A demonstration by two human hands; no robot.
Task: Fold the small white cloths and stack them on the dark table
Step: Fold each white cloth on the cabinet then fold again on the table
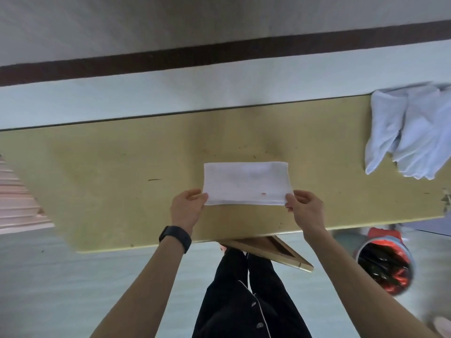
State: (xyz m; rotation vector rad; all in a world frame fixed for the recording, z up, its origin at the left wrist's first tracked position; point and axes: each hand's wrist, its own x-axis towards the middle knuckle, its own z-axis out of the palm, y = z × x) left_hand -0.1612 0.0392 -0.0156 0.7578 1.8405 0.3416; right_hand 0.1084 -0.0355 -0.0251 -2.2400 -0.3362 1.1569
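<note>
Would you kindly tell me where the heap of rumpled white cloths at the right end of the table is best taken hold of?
Probably by the pointed corner at the left of the rumpled cloths, which points toward the near edge of the table and lies flat, free of the heap. Come from the near side with the right hand, which now pinches the folded cloth.
</note>
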